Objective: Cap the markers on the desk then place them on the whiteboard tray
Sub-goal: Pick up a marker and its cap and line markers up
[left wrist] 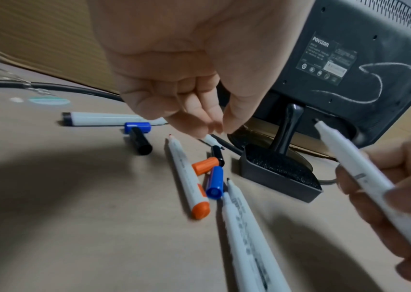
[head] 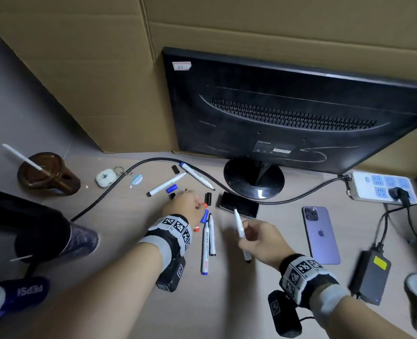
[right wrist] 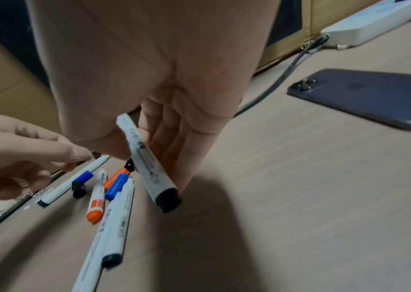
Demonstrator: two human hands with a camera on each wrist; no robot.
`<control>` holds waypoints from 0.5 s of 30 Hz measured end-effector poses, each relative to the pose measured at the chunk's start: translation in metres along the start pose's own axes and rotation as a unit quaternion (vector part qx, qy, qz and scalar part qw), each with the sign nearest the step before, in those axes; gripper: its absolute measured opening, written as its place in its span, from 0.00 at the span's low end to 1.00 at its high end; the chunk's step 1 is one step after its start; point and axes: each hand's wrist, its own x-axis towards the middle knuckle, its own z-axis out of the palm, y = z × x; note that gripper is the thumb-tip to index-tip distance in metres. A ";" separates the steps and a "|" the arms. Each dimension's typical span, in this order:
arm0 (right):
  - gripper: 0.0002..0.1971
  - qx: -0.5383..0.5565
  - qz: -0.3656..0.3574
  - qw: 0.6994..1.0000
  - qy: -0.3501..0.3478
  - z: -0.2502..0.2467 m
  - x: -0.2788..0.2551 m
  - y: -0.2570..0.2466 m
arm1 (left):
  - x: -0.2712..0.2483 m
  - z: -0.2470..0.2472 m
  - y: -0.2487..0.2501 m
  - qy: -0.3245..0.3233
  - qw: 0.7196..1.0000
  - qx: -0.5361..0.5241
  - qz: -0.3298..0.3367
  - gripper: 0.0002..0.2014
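Capping has barely begun: right hand [head: 259, 237] grips one uncapped marker [head: 241, 233], left hand [head: 185, 204] reaches empty-fingered toward loose caps [left wrist: 205, 165], other markers [head: 208, 243] lie open on the bench [head: 239, 302].

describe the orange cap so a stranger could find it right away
Start at the monitor's round stand and come toward the left hand. Just under its fingers, among loose markers, lies the orange cap, beside a blue cap. It is the only loose orange piece; the other orange is a marker's end.
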 end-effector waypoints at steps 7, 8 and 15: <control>0.12 0.065 0.013 0.998 0.015 -0.013 0.014 0.009 | 0.034 0.012 0.019 0.019 0.996 0.087 0.005 0.11; 0.12 0.070 0.012 0.997 0.014 -0.014 0.015 0.009 | 0.038 0.013 0.020 0.023 0.994 0.103 0.000 0.12; 0.09 0.098 -0.005 0.995 0.007 -0.017 0.023 0.012 | 0.063 0.032 0.022 0.016 0.980 0.198 -0.018 0.18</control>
